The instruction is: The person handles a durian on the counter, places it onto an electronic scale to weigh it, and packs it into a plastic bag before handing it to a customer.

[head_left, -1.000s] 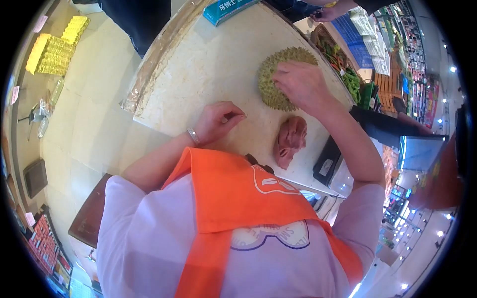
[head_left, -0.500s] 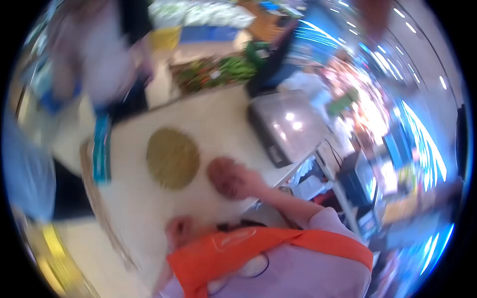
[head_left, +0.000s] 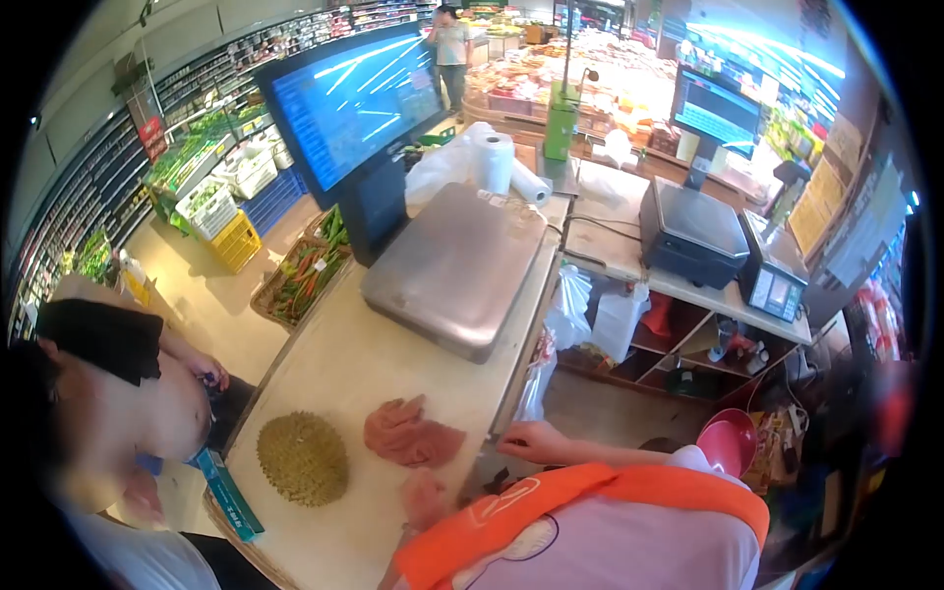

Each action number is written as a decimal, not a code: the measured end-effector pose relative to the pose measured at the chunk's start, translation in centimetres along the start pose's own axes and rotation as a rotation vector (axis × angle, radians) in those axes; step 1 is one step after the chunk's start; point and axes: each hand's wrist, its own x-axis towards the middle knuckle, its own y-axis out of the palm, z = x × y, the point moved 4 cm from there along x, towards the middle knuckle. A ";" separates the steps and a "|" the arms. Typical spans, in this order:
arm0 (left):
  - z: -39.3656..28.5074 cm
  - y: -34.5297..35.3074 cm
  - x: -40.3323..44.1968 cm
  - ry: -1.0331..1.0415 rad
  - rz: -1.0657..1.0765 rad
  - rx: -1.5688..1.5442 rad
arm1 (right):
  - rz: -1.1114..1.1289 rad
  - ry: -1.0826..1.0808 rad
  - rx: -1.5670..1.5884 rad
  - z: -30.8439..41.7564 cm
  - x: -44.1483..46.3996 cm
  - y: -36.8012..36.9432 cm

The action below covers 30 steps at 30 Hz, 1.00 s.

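Observation:
A spiky green-brown durian (head_left: 303,458) rests on the pale counter (head_left: 339,364). To its right lies a crumpled reddish-pink cloth-like item (head_left: 413,433). My left hand (head_left: 425,499) is just below that item, by the orange garment; its fingers are blurred, and whether it touches the item is unclear. Past the counter's right edge is my right hand (head_left: 534,442), its fingers curled together with nothing visible in them. A teal box (head_left: 231,495) lies at the counter's left edge.
A metal-topped scale (head_left: 457,265) and a monitor (head_left: 349,108) stand at the counter's far end. People are at the left edge. Behind are a basket of peppers (head_left: 300,280), plastic rolls (head_left: 493,163) and a second scale (head_left: 694,231). Plastic bags (head_left: 618,320) hang at the right.
The view has swung right, toward the scales and monitors. My right hand has left the durian, touched the pink item, then moved off it to the right. The pink item now lies more spread out.

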 end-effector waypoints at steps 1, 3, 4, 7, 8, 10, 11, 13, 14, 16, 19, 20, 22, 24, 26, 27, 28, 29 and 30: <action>-0.7 1.6 0.4 -0.043 0.034 -0.015 | -0.008 0.037 -0.026 -1.4 -1.0 -0.6; -3.3 5.0 2.0 -0.135 0.103 -0.044 | -0.019 0.114 -0.075 -3.8 -3.2 -2.3; -4.8 6.6 2.8 -0.173 0.141 -0.093 | -0.014 0.027 -0.205 -5.4 -4.1 -3.1; -6.1 11.2 4.5 -0.130 0.257 -0.141 | -0.011 -0.153 -0.454 -13.0 -7.0 -3.5; -7.7 12.6 5.2 -0.108 0.287 -0.162 | -0.027 -0.164 -0.456 -15.4 -8.0 -3.8; -8.6 15.6 6.2 0.066 0.299 -0.163 | -0.077 0.062 -0.284 -17.5 -9.6 -5.5; -8.9 16.9 6.6 0.148 0.344 -0.120 | -0.132 0.104 -0.226 -16.9 -10.3 -7.1; -10.8 19.2 7.3 0.389 0.270 0.072 | -0.196 0.195 -0.110 -16.5 -11.6 -10.1; -11.6 19.9 7.4 0.443 0.221 0.222 | -0.203 0.239 -0.051 -17.1 -12.0 -11.2; -10.9 21.3 7.2 0.348 0.238 0.092 | -0.195 0.344 0.068 -19.1 -12.4 -12.3; -8.5 22.3 6.4 0.107 0.177 -0.159 | -0.161 0.516 0.251 -22.0 -12.5 -12.6; -7.8 22.3 5.9 0.006 0.136 -0.248 | -0.153 0.552 0.310 -22.7 -11.9 -12.7; -8.7 21.5 6.1 -0.136 0.103 -0.207 | -0.113 0.578 0.408 -22.9 -10.4 -11.9; -9.1 20.4 6.2 -0.439 0.041 -0.154 | -0.096 0.548 0.473 -21.6 -8.2 -11.9; -6.9 19.8 6.4 -0.126 0.064 0.042 | -0.004 0.450 0.422 -22.9 -6.1 -9.6; -5.9 19.5 6.8 -0.260 0.073 -0.147 | 0.027 0.404 0.392 -22.5 -4.9 -9.2; -5.1 19.5 7.2 -0.395 0.090 -0.339 | 0.035 0.451 0.459 -22.5 -4.4 -9.3; -5.5 19.5 8.0 -0.410 0.120 -0.344 | 0.049 0.499 0.522 -21.4 -4.0 -10.0; -6.1 20.0 9.1 -0.382 0.136 -0.364 | 0.071 0.547 0.581 -21.0 -3.6 -10.8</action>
